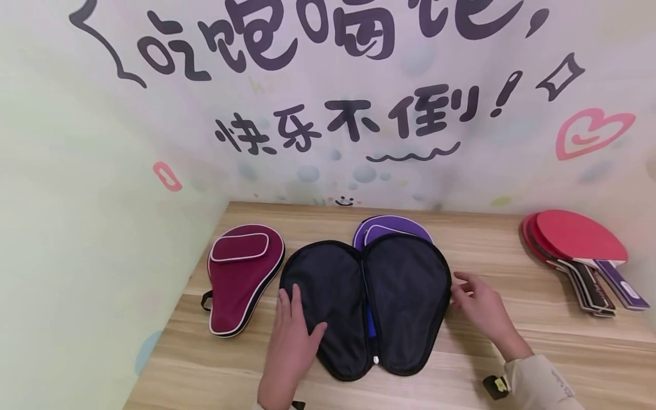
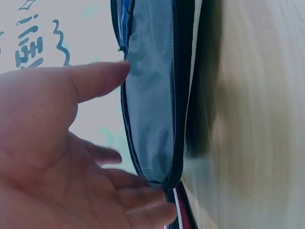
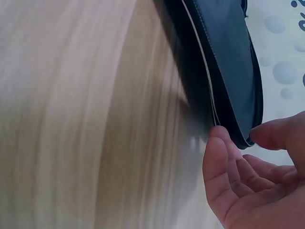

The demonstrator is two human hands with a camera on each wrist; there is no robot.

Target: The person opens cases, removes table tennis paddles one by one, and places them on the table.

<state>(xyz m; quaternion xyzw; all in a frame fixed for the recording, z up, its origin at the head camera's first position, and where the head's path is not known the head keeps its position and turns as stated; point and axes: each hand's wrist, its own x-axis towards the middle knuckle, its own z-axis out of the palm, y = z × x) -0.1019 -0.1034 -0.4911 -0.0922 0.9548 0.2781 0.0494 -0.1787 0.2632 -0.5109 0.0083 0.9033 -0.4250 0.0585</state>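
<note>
A table tennis bat case (image 1: 405,302) lies spread open on the table, its two black-lined halves side by side and a white zip pull at the bottom of the seam. My left hand (image 1: 293,341) rests at the left half's outer edge, fingers extended; in the left wrist view the thumb (image 2: 102,78) reaches over the lining. At the far edge of the right half, my right hand (image 1: 479,304) pinches the rim between thumb and fingers, as the right wrist view shows with the fingertips (image 3: 220,143) under the edge. The case's outside is mostly hidden.
A maroon bat case (image 1: 236,285) lies to the left. Behind the open case, a purple case (image 1: 397,225) is partly covered. Several red bats (image 1: 579,236) are stacked at the right. A small black object (image 1: 495,387) sits by the right sleeve. A printed wall (image 1: 328,182) borders the table's back.
</note>
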